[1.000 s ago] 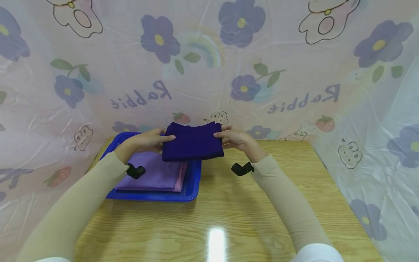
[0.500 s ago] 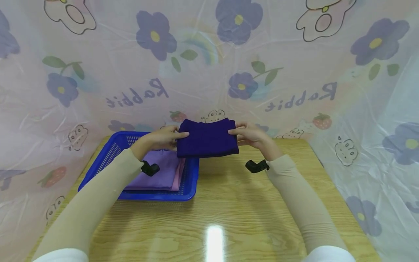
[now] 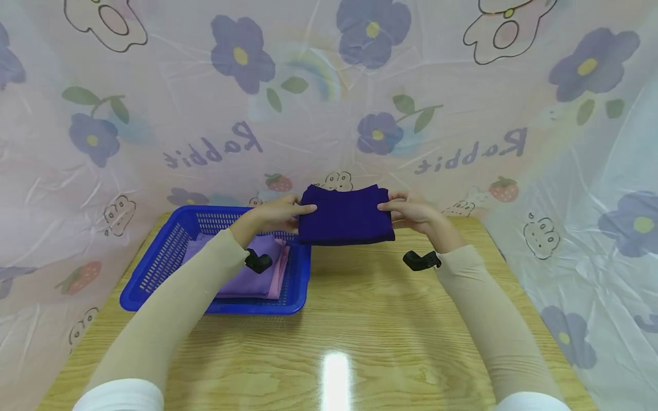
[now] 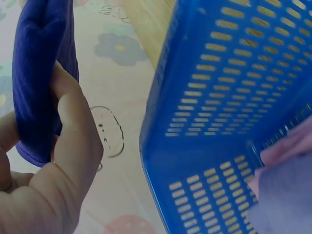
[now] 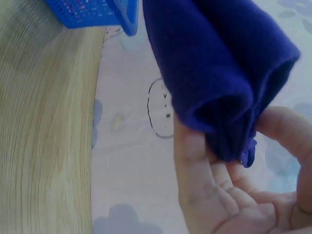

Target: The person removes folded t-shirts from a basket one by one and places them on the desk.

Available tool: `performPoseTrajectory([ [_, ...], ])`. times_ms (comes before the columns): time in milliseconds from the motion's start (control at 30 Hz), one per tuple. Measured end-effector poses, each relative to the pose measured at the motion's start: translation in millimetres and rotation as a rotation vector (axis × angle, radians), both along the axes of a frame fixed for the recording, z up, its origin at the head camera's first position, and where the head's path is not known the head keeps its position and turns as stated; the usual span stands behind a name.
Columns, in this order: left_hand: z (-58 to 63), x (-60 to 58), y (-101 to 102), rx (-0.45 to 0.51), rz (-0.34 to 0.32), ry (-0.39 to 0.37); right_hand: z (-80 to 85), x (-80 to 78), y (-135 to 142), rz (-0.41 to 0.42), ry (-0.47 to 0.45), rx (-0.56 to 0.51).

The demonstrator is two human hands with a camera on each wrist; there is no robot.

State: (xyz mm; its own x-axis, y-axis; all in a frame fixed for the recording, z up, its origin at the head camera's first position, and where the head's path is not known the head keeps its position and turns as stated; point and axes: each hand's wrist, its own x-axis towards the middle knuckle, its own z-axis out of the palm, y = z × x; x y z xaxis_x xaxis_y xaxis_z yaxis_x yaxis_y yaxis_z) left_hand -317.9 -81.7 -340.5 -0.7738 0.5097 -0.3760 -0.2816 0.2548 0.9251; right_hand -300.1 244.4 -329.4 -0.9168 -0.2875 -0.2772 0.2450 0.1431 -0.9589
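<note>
A blue rectangular perforated plastic basket (image 3: 303,285) sits on a light wood-grain counter (image 3: 360,319), in front of a pale plastic curtain (image 3: 308,137) printed with purple flowers. Inside lie a folded lilac cloth (image 3: 252,279) and, showing along its right edge, a folded pink cloth (image 3: 278,275). A beige left sleeve (image 3: 190,297) crosses over the basket — it hides part of the lilac cloth in the head view. A small black device (image 3: 259,261) shows at that wrist.

The folded dark-purple cloth (image 3: 346,217) is held up beside the basket's back right corner, raised off the counter. The left hand (image 3: 275,214) pinches its left edge, thumb on the near face, fingers behind; the right hand (image 3: 415,214) pinches the right edge likewise — its thumb and fingers parted only by the layered fabric.
</note>
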Motion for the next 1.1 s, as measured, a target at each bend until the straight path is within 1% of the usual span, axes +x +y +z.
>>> performPoseTrajectory([
  [200, -2.5, -1.8, 18.4, 0.016, -0.011, 0.009, -1.0, 2.7, 16.2, -0.018, -0.007, 0.033],
  [433, -8.9, -7.9, 38.5, 0.023, -0.013, 0.018, -4.8, 1.3, 33.9, -0.037, 0.006, 0.069],
  [667, -13.5, -15.6, 55.1, 0.038, -0.016, 0.015, -6.3, -1.2, 48.4, -0.043, 0.000, 0.060],
  [833, -16.5, -19.9, 65.8, 0.048, -0.026, -0.004, -7.9, -3.3, 56.1, -0.058, 0.007, 0.067],
  [1100, -21.7, -25.1, 79.6, 0.036, -0.006, -0.014, -16.2, -9.0, 68.9, -0.072, 0.006, 0.045],
])
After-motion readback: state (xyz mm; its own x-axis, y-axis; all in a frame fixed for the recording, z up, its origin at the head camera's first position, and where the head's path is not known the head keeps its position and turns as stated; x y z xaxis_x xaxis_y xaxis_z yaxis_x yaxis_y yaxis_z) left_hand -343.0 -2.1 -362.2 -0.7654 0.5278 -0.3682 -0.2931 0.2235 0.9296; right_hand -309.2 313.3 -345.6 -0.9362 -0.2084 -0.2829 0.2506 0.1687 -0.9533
